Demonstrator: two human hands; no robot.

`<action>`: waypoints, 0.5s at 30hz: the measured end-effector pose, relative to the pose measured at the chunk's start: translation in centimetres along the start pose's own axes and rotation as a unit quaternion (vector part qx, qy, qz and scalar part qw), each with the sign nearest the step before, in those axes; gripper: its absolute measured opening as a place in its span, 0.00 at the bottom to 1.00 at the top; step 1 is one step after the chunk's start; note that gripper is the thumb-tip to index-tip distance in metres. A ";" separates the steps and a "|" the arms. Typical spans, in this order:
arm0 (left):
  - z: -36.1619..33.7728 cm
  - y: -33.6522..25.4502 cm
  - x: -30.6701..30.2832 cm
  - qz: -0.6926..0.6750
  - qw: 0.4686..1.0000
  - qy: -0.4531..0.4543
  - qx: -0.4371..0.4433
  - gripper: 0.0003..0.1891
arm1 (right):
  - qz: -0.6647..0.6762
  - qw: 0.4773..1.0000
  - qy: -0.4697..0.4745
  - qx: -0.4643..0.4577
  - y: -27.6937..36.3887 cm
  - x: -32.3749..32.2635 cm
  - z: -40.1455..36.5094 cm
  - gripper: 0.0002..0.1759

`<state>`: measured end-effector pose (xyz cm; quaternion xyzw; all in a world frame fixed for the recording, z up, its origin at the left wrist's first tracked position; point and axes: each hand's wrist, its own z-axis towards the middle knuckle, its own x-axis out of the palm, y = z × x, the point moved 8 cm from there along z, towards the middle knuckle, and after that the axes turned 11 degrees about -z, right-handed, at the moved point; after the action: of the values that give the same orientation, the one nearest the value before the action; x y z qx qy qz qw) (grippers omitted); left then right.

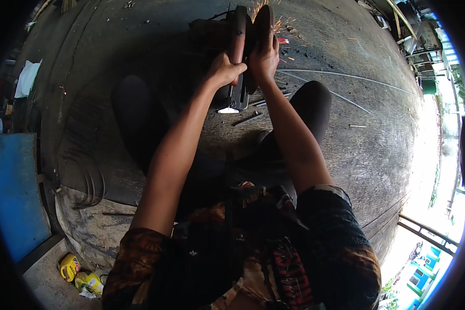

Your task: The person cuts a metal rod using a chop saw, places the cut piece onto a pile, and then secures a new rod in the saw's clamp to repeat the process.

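Note:
A cut-off saw (237, 95) stands on the floor between my knees, its far side mostly in shadow. My left hand (225, 71) is closed round its reddish-brown handle (237, 44), thumb lying across it. Beside that, my right hand (265, 63) holds the dark, rounded guard-like part (264, 26), some of its fingers hidden behind it. Orange sparks (284, 25) fly out beyond the right hand. Whatever the saw is cutting is hidden from me.
Thin metal rods (346, 101) lie on the floor to the right, with short dark bar pieces (249, 120) near the saw. A small red item (283, 41) sits close to the sparks. At left are a white bag (28, 78), a blue panel (15, 191) and a yellow container (70, 267).

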<state>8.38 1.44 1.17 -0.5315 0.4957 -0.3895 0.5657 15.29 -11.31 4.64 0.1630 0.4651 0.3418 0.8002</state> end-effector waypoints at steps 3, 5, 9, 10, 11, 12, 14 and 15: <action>-0.6 -0.8 -0.3 -0.011 0.999 -0.044 0.009 0.12 | -0.018 1.000 -0.013 -0.010 0.1 0.0 0.0 0.31; -0.2 -0.2 -0.1 -0.045 0.998 -0.031 0.030 0.11 | -0.010 1.000 -0.007 -0.007 0.0 -0.1 -0.1 0.31; -0.6 -0.7 0.0 -0.027 0.999 -0.031 0.027 0.11 | -0.017 0.999 -0.021 -0.033 0.1 -0.1 -0.1 0.32; -0.8 -0.9 0.1 -0.025 0.999 -0.028 0.014 0.12 | -0.017 0.999 -0.022 -0.032 -0.2 0.2 -0.1 0.32; -0.9 -1.1 0.1 -0.022 0.999 -0.025 -0.001 0.12 | -0.017 0.998 -0.036 -0.042 -0.3 0.3 0.0 0.33; -0.9 -1.0 0.0 -0.022 0.999 -0.025 -0.002 0.12 | -0.017 0.997 -0.048 -0.052 0.0 0.1 0.0 0.33; -0.8 -1.0 0.1 -0.011 1.000 -0.013 0.007 0.11 | -0.010 0.999 -0.024 -0.027 -0.3 0.3 -0.2 0.32; -0.9 -1.2 0.1 -0.011 1.000 -0.012 0.006 0.11 | -0.005 1.000 -0.002 -0.003 -0.4 0.4 -0.1 0.32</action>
<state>7.60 0.94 2.43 -0.5379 0.4806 -0.3923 0.5708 15.47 -11.37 4.10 0.1588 0.4634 0.3387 0.8033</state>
